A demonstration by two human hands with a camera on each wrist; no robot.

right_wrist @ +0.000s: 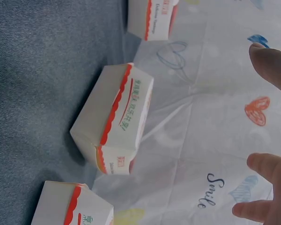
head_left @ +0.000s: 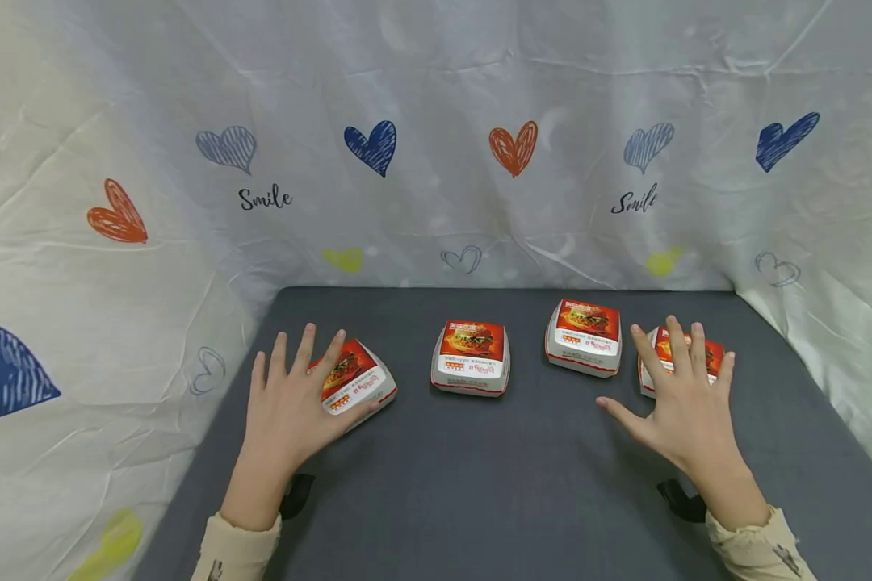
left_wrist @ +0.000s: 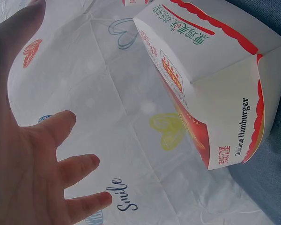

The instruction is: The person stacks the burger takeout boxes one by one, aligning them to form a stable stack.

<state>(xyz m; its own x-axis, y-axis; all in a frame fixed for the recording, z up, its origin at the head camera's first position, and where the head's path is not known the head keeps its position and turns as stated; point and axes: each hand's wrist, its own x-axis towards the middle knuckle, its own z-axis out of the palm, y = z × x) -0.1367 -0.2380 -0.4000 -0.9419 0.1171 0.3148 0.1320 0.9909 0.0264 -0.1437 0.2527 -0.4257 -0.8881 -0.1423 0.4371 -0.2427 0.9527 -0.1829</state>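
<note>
Nearest, the left cuff (head_left: 238, 553) and right cuff (head_left: 759, 545) sit behind the hands. The left hand (head_left: 291, 411) and right hand (head_left: 686, 407) are palm down with fingers spread wide; both grips are wide and hold nothing. Each hovers above the table (head_left: 472, 476), and the wrist views show a gap between the fingers and the boxes.

Under the left hand, and showing past its thumb side, lies the left box (head_left: 366, 379), turned askew. The right box (head_left: 714, 357) lies beneath and just beyond the right hand's fingers, partly hidden by them. Between the two grips are the second box (head_left: 470, 358), well to the right of the left hand, and the third box (head_left: 584, 337), just ahead and to the left of the right thumb.

This looks like a poised stage, before any grasp or between two. Taking a box would call for lowering a hand and bringing thumb and fingers in on its sides. Farthest, beyond both hands, hangs the heart-printed cloth (head_left: 436, 73).
</note>
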